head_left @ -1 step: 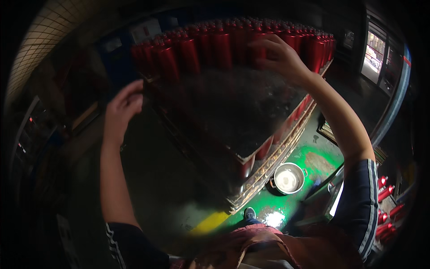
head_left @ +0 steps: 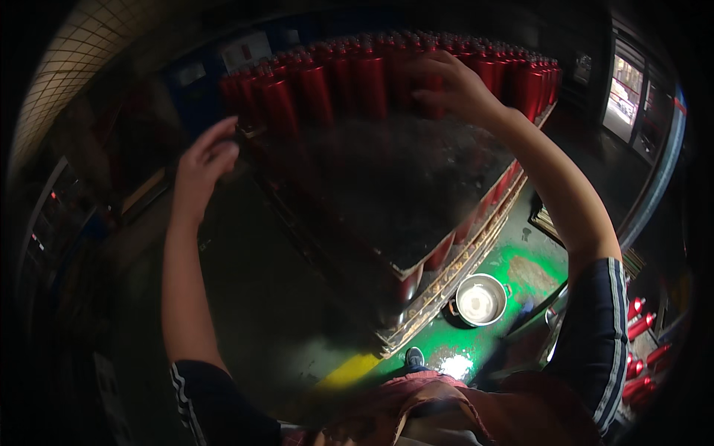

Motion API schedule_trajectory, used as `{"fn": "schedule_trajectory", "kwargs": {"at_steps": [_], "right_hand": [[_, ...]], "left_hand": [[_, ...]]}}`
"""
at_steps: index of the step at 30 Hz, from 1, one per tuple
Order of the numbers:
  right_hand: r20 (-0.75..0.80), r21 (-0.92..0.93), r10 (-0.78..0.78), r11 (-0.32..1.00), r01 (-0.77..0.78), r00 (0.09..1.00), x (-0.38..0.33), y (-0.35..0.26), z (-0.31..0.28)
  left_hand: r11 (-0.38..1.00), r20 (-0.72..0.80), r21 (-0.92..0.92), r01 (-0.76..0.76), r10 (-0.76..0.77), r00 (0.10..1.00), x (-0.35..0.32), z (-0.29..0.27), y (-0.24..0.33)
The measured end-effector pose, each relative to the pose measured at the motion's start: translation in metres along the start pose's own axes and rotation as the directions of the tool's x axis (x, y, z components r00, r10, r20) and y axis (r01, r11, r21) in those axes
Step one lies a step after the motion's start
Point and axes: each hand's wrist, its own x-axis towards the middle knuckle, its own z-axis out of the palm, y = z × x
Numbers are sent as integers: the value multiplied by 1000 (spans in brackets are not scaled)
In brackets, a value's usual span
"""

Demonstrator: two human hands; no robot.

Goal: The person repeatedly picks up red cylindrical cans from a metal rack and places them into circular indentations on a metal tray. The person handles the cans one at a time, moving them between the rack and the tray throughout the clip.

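Just ahead of the right hand (head_left: 462,91): a dense bank of glossy red cylindrical bottles (head_left: 368,85), narrow-topped and metallic-looking, ranked across the far side of the stack.

Bottle axis: upright, so each body stands across the line of the right hand's reach, which comes in from the side of the rows.

Nearer hand: the right one, its fingers overlapping the front row in this view. The left hand (head_left: 204,165) is farther off, short of the row's left end.

Right-hand fingers: half curled, thumb apart from them, with nothing clearly held; blur and shade leave it impossible to tell whether they touch a bottle.

Left-hand fingers: loosely bent, thumb apart, the grasp vacant, just beside the stack's left edge.

Between and below the hands: a broad, flat, dark sheet (head_left: 372,186), its near corner pointing toward the body.

Under the sheet, below the right hand: a lower tier of red bottles (head_left: 440,253), seen along the right edge, above worn, pale wooden-looking boards (head_left: 416,323).

Well below the right hand: a round, silvery metal pot (head_left: 483,279) with two side handles, on the glossy green floor (head_left: 547,279).

Beyond the right sleeve (head_left: 591,334): more red bottles, several of them tilted.
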Motion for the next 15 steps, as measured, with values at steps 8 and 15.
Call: {"fn": "schedule_trajectory", "kwargs": {"at_steps": [8,15], "right_hand": [[181,-153,221,969,-195,958,142,113,115],[285,-87,275,961,-261,918,155,151,165]], "left_hand": [[970,-19,225,95,-93,995,202,41,-74],[790,-88,609,76,-28,996,246,71,-139]]}}
